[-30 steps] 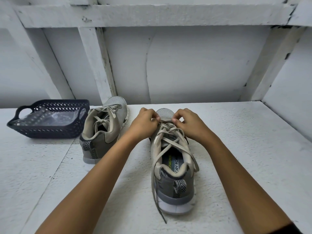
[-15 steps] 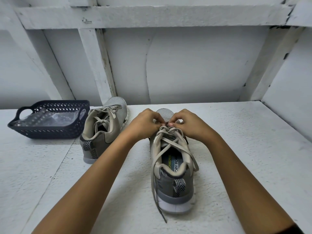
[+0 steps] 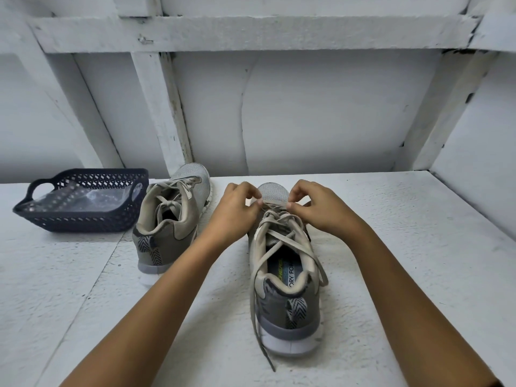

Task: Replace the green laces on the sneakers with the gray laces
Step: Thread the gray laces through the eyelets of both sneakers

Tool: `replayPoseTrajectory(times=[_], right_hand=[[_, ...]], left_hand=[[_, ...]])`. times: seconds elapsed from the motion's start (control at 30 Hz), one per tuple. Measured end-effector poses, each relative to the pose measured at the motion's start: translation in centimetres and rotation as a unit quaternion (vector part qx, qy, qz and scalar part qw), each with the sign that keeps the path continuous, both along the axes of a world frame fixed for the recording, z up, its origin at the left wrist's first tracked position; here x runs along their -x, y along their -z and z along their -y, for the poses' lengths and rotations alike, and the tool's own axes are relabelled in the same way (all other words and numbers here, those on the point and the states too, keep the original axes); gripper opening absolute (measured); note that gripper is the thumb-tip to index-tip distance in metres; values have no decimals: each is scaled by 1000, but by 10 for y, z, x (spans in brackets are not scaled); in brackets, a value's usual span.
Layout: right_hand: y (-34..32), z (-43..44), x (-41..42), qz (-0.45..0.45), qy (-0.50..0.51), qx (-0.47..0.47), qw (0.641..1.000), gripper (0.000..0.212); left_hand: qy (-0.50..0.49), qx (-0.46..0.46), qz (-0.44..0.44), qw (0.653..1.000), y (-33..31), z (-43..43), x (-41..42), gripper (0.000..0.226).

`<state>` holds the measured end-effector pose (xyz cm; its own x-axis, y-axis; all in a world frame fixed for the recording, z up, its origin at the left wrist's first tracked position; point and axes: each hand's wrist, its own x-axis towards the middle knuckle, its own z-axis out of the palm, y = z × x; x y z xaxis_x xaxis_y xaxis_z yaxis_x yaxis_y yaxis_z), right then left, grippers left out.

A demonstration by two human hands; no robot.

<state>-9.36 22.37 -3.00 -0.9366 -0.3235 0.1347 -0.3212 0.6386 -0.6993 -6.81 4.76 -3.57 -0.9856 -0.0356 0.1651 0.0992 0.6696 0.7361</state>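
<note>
Hands on a sneaker (image 3: 289,308).
The left hand (image 3: 234,212) and right hand (image 3: 321,210) each pinch its lace (image 3: 282,238) near the toe, it seems.

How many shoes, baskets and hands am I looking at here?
Sneakers: 2, left sneaker and right sneaker
Basket: 1
Hands: 2, left hand and right hand, both pinching the lace
Total: 5
</note>
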Motion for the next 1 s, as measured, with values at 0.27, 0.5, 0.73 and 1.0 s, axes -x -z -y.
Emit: replayPoseTrajectory(times=[0.27,0.5,0.73,1.0], right_hand=[[-13,1,-5,38,-41,-61,997,11],[-14,11,-11,34,-10,-85,996,10],[9,0,-16,68,115,113,985,16],[-4,0,-24,14,29,20,999,15]], left_hand=[[69,60,52,994,-19,1,-6,17],[24,6,91,996,-22,-10,-7,14],[-97,-203,66,972,-1,-13,-20,23],[25,-135,73,988,-10,0,-17,10]])
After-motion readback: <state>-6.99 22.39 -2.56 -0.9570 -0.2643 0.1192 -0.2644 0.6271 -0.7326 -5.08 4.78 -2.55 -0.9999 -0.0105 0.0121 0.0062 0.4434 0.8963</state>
